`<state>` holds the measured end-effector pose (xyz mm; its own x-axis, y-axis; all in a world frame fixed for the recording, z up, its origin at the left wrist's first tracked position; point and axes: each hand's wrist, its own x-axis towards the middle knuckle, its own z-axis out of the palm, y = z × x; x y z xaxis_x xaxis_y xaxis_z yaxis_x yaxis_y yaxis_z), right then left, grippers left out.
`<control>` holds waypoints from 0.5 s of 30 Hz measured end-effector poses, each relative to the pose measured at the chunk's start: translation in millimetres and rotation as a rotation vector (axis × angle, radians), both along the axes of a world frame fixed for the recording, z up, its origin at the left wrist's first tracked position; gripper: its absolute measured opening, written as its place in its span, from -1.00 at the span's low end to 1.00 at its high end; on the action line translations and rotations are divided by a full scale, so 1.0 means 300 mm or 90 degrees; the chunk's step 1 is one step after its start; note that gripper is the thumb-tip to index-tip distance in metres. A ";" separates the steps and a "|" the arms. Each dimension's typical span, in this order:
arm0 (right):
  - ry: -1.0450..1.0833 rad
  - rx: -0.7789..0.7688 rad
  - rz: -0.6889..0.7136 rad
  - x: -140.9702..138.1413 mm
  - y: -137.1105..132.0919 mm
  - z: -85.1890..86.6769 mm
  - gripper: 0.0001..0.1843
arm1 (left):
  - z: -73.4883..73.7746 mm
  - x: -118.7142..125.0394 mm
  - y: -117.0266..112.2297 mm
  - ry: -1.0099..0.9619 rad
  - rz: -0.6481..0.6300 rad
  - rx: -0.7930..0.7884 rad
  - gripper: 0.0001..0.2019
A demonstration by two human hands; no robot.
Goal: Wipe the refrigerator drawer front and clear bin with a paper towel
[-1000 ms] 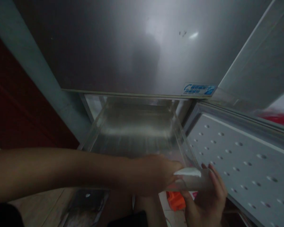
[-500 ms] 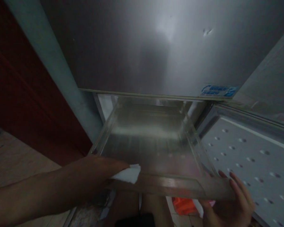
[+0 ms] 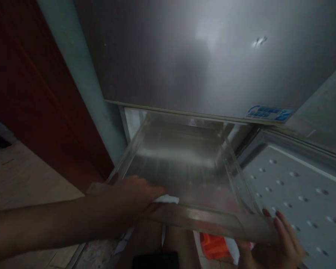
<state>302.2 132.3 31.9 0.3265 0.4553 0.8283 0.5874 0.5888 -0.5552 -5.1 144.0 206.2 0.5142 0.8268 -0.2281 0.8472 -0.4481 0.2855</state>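
Note:
A clear plastic freezer drawer (image 3: 201,216) is pulled part of the way out of the fridge, with its inside bare. My left hand (image 3: 140,194) is closed on a white cloth or tissue (image 3: 168,199), pressed at the top edge of the drawer's front; the fingers' undersides are hidden. At the drawer's front right corner, my right hand (image 3: 282,239) grips the plastic, fingertips over the outer side and thumb below.
Above the drawer is a grey metal fridge door (image 3: 179,56) with a blue sticker (image 3: 270,113). A dimpled lower door (image 3: 302,186) stands open at right. A dark red wooden panel (image 3: 44,93) is at left. An orange item (image 3: 214,244) lies below on the floor.
My left hand and the white cloth have shifted right along the drawer's front edge. My right hand keeps its hold on the corner. The view has turned slightly left.

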 end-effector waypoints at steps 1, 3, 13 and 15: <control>0.001 0.004 0.002 0.001 0.001 -0.003 -0.09 | -0.002 0.032 0.003 0.032 -0.011 -0.006 -0.78; -0.004 0.014 0.000 0.001 0.003 -0.005 -0.09 | -0.006 0.102 0.006 0.073 -0.020 -0.016 -0.82; -0.002 0.006 0.041 -0.052 -0.016 0.057 -0.11 | -0.119 0.397 0.000 -0.123 -0.083 0.269 -0.97; 0.002 0.002 0.045 -0.057 -0.019 0.063 -0.12 | -0.141 0.433 0.004 -0.164 -0.098 0.314 -0.95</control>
<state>285.0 126.5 50.7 0.2965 0.4747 0.8287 0.5420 0.6308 -0.5553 124.8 145.0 164.0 0.6250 0.7147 0.3140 0.6926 -0.6933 0.1992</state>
